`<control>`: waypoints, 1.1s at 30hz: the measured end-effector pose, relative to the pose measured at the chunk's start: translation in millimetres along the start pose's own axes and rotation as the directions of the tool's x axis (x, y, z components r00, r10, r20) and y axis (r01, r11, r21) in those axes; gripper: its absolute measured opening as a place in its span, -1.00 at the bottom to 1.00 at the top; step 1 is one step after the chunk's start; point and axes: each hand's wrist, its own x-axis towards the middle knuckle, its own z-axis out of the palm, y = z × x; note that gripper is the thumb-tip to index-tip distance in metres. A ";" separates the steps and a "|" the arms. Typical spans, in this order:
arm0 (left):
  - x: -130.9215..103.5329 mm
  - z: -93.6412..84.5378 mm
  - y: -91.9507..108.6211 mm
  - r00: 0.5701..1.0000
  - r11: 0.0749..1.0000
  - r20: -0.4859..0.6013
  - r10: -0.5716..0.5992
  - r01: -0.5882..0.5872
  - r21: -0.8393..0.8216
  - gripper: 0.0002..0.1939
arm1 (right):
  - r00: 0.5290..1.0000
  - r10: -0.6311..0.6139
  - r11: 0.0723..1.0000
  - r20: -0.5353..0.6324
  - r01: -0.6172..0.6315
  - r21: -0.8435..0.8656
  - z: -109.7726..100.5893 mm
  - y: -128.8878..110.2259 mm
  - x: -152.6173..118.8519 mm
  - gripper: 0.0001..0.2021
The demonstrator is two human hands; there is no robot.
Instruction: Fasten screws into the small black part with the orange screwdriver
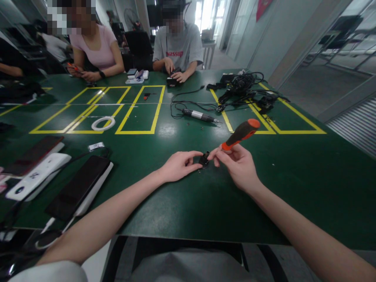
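Note:
A small black part [203,158] stands on the green table in front of me. My left hand [179,166] pinches it from the left between thumb and fingers. In my right hand [237,164] is a screwdriver with an orange and dark grey handle [241,134], tilted up to the right. Its shaft is hidden behind the fingers. The right fingertips are close beside the black part; whether they touch it I cannot tell. Tiny bits [199,170] lie on the table just below the part.
A pen-shaped electric screwdriver [198,115] with a cord lies ahead. Tangled black cables [241,90] pile up at the back right. A white tape roll [103,123], a black phone [78,186] and a white power bank [38,176] are on the left. Two people [179,47] sit opposite.

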 end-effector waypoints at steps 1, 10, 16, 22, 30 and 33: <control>0.0 -0.3 0.3 1.000 1.000 0.003 -0.002 0.002 0.001 -0.59 | 1.000 -0.004 1.000 -0.007 0.004 -0.020 -0.6 -0.4 0.3 -0.68; -0.4 -0.2 -0.9 1.000 1.000 0.003 -0.006 0.006 -0.015 -0.59 | 1.000 0.006 0.999 0.024 -0.007 0.039 1.0 -0.6 0.0 -0.71; -0.8 -1.2 -0.4 1.000 0.999 -0.005 -0.005 0.005 -0.033 -0.61 | 1.000 0.002 0.998 -0.006 -0.003 -0.064 -0.8 -5.3 -0.6 -0.68; -1.1 -1.3 -0.3 1.000 0.998 -0.010 -0.016 0.016 -0.060 -0.61 | 0.999 0.032 0.999 0.024 -0.032 -0.002 0.3 -3.4 0.7 -0.66; -1.4 -1.1 -1.2 1.000 0.998 -0.024 0.012 -0.013 -0.068 -0.67 | 1.000 0.009 1.000 -0.016 -0.009 -0.016 -0.2 -2.5 -1.0 -0.72; -2.0 -2.1 -0.4 0.996 0.998 -0.063 0.063 -0.065 -0.024 -0.68 | 1.000 0.020 0.997 -0.005 -0.020 -0.075 -1.8 -4.5 0.1 -0.71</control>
